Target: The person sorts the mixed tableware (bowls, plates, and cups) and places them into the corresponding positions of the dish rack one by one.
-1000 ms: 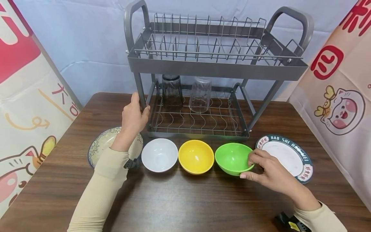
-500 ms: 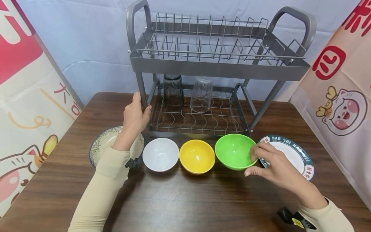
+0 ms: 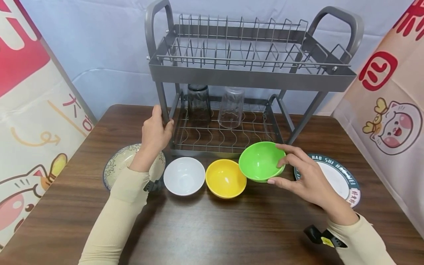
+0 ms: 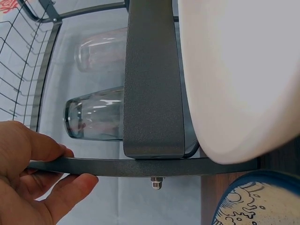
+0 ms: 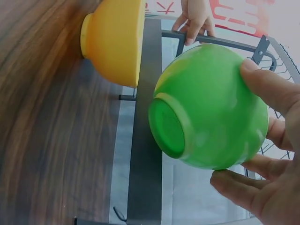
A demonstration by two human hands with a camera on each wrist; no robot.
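Note:
My right hand [image 3: 306,178] pinches the right rim of a green bowl [image 3: 260,162], thumb outside and fingertips over the edge. The bowl is raised off the table and tilted, its foot ring showing in the right wrist view. It overlaps the right edge of the yellow bowl [image 3: 226,179] in the head view. My left hand [image 3: 155,134] grips the left front post [image 4: 112,167] of the grey two-tier dish rack [image 3: 251,79]. A white bowl [image 3: 184,176] stands left of the yellow one.
Two glasses, one dark [image 3: 199,106] and one clear [image 3: 231,107], stand upside down on the rack's lower tier. A patterned plate [image 3: 114,171] lies under my left forearm. A green-rimmed plate [image 3: 334,180] lies behind my right hand. The upper tier carries wire plate slots.
My right hand has lifted the green bowl off the table, then moved it left and toward the rack. My left hand has kept its grip on the post.

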